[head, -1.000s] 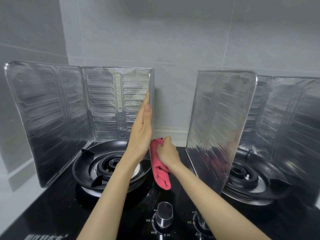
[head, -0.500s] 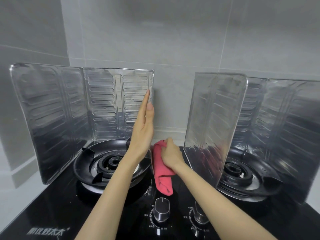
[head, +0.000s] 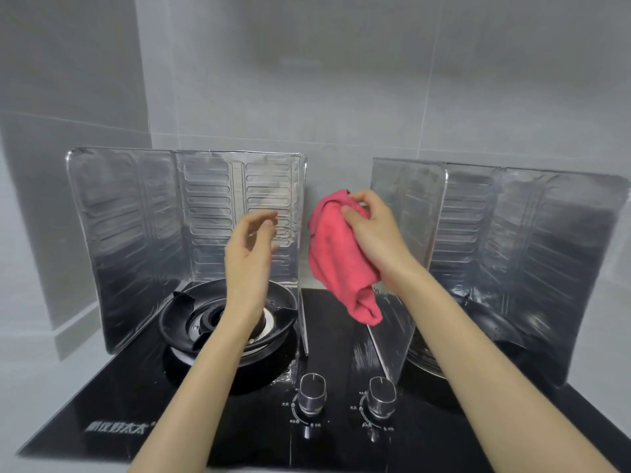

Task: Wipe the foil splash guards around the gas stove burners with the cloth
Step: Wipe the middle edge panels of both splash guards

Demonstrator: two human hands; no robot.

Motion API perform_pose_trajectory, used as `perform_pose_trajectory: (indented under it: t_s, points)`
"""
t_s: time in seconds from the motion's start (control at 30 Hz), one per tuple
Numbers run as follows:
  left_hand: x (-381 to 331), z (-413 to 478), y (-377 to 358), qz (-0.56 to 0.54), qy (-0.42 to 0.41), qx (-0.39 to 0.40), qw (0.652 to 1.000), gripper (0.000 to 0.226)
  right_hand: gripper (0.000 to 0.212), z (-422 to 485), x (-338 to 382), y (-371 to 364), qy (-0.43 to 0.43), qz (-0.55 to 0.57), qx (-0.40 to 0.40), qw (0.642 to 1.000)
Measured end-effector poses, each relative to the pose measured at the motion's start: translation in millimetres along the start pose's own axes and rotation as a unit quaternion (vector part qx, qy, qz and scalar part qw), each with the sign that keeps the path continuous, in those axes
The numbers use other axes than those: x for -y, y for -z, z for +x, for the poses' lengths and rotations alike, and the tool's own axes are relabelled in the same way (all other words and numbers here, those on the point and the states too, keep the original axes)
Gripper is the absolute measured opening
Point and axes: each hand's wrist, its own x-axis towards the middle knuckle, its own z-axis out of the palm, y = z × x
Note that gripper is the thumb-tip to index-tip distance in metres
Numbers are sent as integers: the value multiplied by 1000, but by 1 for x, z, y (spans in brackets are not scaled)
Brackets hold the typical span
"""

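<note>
Pink cloth (head: 338,264) gripped by R hand (head: 377,242), mid-air; L hand (head: 249,261) loosely curled, holding nothing.

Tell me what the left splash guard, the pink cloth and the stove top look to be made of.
Left splash guard: thin metal foil, likely aluminium, shiny; pressed ribs and blurred reflections show.
Pink cloth: soft napped fabric, maybe microfibre; it droops in folds from the right hand.
Stove top: glossy black, probably glass, with mirror-like reflections.
</note>
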Motion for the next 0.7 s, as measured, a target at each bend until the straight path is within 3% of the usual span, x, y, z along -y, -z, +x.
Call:
perform_pose_trajectory:
  t_s: [0.13, 0.3, 0.4, 0.53, 0.7]
  points:
    - [-9, -15, 4, -5, 124, 31, 992, 16, 9, -13, 26, 13, -8, 110, 36, 993]
    - [-21, -34, 7, -67, 274, 158, 946, 56, 9, -26, 44, 20, -7, 154, 76, 985]
    - [-30, -44, 9, -149, 317, 219, 910, 72, 10, -33, 51, 22, -6, 162, 94, 982]
    - [-49, -53, 8, -299, 336, 210, 868, 53, 13, -41, 57, 27, 7, 152, 112, 982]
    - [-60, -57, 12, -346, 329, 150, 866, 36, 12, -47, 54, 39, 41, 98, 90, 990]
